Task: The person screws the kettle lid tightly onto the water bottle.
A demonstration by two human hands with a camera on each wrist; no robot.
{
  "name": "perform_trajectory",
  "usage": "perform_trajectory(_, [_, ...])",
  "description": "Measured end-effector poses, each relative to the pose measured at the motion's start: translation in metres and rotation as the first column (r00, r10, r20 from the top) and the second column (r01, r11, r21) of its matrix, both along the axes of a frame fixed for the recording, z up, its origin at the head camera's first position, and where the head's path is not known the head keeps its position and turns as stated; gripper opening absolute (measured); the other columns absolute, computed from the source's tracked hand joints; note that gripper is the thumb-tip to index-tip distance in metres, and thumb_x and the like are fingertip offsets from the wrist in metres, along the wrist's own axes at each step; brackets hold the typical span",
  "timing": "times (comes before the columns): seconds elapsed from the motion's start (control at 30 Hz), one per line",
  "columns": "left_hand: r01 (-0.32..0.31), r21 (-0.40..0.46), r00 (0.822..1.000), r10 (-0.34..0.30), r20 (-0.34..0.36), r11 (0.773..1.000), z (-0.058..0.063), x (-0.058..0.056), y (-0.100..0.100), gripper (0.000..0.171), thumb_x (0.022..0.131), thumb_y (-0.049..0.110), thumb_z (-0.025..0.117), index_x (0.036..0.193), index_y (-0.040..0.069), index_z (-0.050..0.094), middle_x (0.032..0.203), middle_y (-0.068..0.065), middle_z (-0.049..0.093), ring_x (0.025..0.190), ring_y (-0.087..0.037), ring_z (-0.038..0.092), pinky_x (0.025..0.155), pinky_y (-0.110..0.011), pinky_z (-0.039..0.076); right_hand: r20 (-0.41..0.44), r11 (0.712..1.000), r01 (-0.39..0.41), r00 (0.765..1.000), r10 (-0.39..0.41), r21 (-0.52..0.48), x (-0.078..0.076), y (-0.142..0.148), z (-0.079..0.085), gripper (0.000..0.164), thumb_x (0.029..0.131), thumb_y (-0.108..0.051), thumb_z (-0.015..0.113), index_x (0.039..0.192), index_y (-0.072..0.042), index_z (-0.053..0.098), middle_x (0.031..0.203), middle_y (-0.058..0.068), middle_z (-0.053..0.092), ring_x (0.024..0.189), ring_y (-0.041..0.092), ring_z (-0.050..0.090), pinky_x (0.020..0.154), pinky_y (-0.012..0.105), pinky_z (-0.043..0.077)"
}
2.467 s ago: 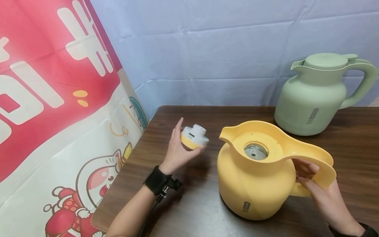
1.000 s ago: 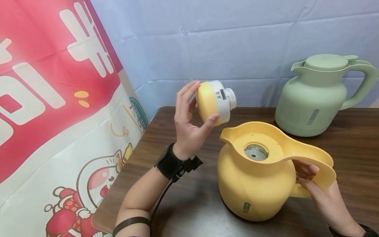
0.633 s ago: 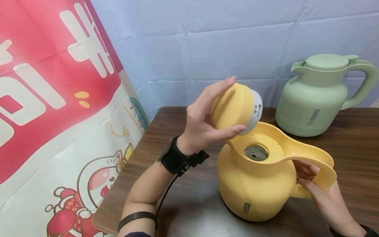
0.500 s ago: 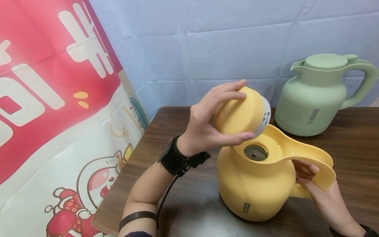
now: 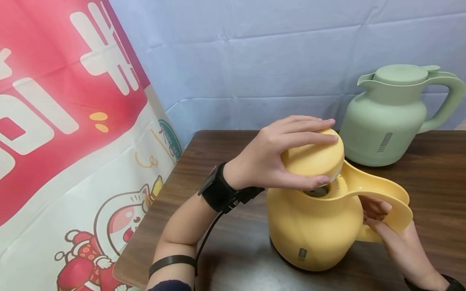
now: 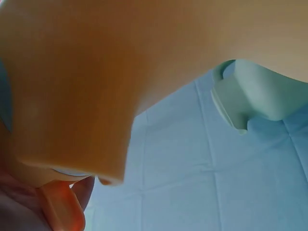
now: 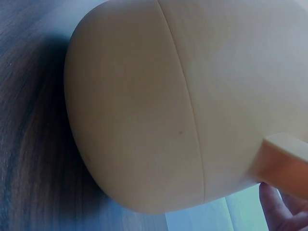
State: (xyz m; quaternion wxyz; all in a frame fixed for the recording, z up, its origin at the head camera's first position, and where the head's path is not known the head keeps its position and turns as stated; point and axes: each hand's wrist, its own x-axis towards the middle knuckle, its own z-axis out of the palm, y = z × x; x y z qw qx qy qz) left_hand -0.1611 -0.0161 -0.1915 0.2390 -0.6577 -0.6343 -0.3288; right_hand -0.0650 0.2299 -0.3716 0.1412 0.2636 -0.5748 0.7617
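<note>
A yellow vacuum jug (image 5: 314, 232) stands upright on the wooden table. My left hand (image 5: 269, 157) grips its round yellow lid (image 5: 314, 159), fingers over the top and thumb along the near side. The lid is tilted just above the jug's mouth (image 5: 318, 191), part of which still shows below the thumb; its white underside is mostly hidden. My right hand (image 5: 402, 242) holds the jug's handle (image 5: 395, 192) from below. In the right wrist view the jug's body (image 7: 134, 110) fills the picture, with right-hand fingers (image 7: 279, 209) by the handle. The left wrist view shows the jug (image 6: 77, 96) close up.
A pale green jug (image 5: 382, 117) with its lid on stands behind and to the right. Blue cloth (image 5: 284, 60) hangs along the table's back edge. A red and white printed banner (image 5: 109, 194) borders the left side. The table (image 5: 182, 173) shows dark wood grain.
My left hand has carried the lid up from the left, turned it white side down, and lowered it to the jug's mouth. My right hand has stayed on the handle.
</note>
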Motion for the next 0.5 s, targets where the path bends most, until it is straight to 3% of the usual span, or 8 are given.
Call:
perform_trajectory(0.27, [-0.063, -0.06, 0.997, 0.061, -0.041, 0.996, -0.0023, 0.002, 0.0049, 0.048, 0.072, 0.035, 0.079, 0.108, 0.004, 0.072, 0.118, -0.012, 0.065, 0.116, -0.016, 0.055, 0.102, -0.02, 0.033, -0.001, 1.0, 0.009, 1.0, -0.009, 0.014, -0.0006, -0.0004, -0.0005, 0.061, 0.082, 0.032, 0.021, 0.134, 0.01, 0.044, 0.133, 0.01, 0.055, 0.121, 0.013, 0.051, 0.089, 0.019, 0.045])
perform_trajectory(0.5, [-0.072, -0.115, 0.997, 0.068, -0.044, 0.991, -0.0053, 0.005, 0.0092, 0.049, 0.073, 0.038, 0.078, 0.109, 0.007, 0.072, 0.119, -0.009, 0.065, 0.117, -0.012, 0.054, 0.103, -0.018, 0.03, -0.007, 1.0, 0.01, 1.0, -0.01, 0.011, -0.0011, 0.0003, -0.001, 0.062, 0.081, 0.032, 0.021, 0.133, 0.01, 0.045, 0.133, 0.009, 0.055, 0.121, 0.013, 0.052, 0.088, 0.019, 0.046])
